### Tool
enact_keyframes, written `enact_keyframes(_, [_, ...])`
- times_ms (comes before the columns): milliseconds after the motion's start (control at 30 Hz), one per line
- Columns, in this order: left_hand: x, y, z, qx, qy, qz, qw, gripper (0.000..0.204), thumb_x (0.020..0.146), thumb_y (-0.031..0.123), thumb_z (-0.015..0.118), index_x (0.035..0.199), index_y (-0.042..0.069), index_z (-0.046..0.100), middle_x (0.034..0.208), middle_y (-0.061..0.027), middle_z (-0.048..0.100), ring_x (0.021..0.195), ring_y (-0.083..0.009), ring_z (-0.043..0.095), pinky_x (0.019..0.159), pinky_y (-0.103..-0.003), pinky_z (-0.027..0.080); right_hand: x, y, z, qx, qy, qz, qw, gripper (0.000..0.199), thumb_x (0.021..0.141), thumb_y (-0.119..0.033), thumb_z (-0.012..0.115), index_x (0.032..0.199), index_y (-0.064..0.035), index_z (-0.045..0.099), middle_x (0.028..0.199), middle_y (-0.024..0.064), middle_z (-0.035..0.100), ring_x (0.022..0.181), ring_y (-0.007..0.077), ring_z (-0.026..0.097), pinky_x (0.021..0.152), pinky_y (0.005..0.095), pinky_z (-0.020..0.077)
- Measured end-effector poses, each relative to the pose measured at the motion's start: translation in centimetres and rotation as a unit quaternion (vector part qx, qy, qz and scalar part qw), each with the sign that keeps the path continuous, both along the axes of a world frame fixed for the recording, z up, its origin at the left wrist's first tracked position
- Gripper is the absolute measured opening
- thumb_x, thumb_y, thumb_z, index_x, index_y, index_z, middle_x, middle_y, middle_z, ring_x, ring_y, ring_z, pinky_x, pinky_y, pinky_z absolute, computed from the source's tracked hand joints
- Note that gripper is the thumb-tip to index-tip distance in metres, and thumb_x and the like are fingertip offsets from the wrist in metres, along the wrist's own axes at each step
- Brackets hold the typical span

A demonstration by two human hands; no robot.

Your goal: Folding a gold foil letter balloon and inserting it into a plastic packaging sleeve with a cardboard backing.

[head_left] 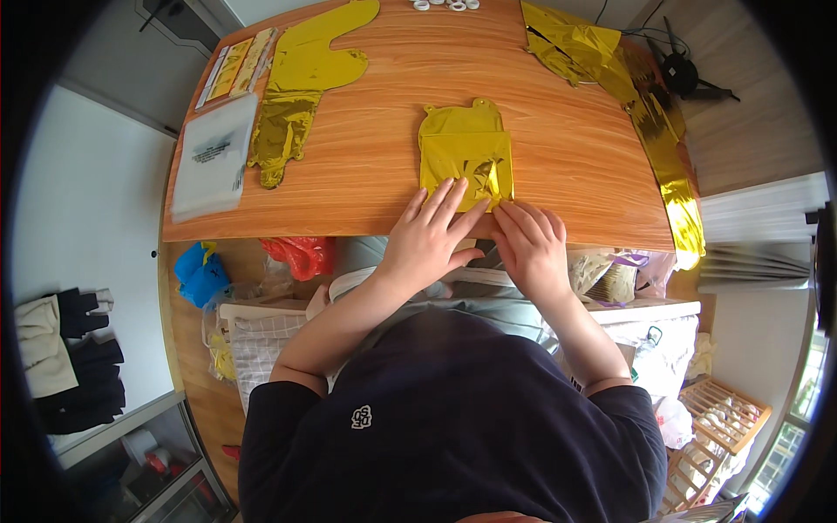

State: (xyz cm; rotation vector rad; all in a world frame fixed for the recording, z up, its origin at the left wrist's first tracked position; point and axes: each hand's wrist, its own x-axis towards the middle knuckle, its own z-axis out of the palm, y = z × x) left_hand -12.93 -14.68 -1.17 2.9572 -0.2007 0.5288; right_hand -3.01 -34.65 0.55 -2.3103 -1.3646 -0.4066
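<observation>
In front of me at the table's near edge lies a gold foil balloon [464, 150], flat and folded into a rough square. Two small rounded tabs stick out at its far end, and its near part is creased and shiny. My left hand [427, 231] rests on the near left part of the foil, fingers stretched and spread, thumb apart. Beside it, my right hand [534, 244] has its fingers laid at the near right corner, fingertips touching the foil. Neither hand is wrapped round anything.
Another gold foil balloon [301, 87] lies unfolded at the far left of the wooden table [384, 113]. More foil [610, 65] trails down the right side. A clear plastic bag [214, 161] and printed packs [235, 68] sit left; white rings [445, 4] at the back; a black device [682, 74] right.
</observation>
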Motion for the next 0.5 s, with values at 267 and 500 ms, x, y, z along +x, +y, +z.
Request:
enact_keyframes(267, [0.1, 0.0, -0.1, -0.012, -0.006, 0.001, 1.000, 0.083, 0.085, 0.060, 0.073, 0.154, 0.020, 0.050, 0.155, -0.0186, 0.049, 0.142, -0.0337, 0.049, 0.113, -0.053, 0.044, -0.3, -1.3, -0.4, -0.032, 0.021, -0.019, 0.999, 0.040, 0.094, -0.018, 0.071, 0.134, -0.0113, 0.070, 0.138, 0.0056, 0.068, 0.130, 0.0264, 0.060, 0.117, 0.0517, 0.0360])
enact_keyframes(500, [-0.1, 0.0, 0.0, -0.026, -0.007, -0.001, 1.000, 0.080, 0.084, 0.058, 0.075, 0.150, 0.018, 0.054, 0.151, -0.0183, 0.052, 0.142, -0.0336, 0.049, 0.113, -0.054, 0.044, 3.5, 1.9, 2.6, 0.066, 0.177, 0.050, 0.981, 0.027, 0.094, -0.012, 0.070, 0.119, -0.0048, 0.075, 0.133, 0.0117, 0.069, 0.121, 0.0345, 0.064, 0.108, 0.0486, 0.0462])
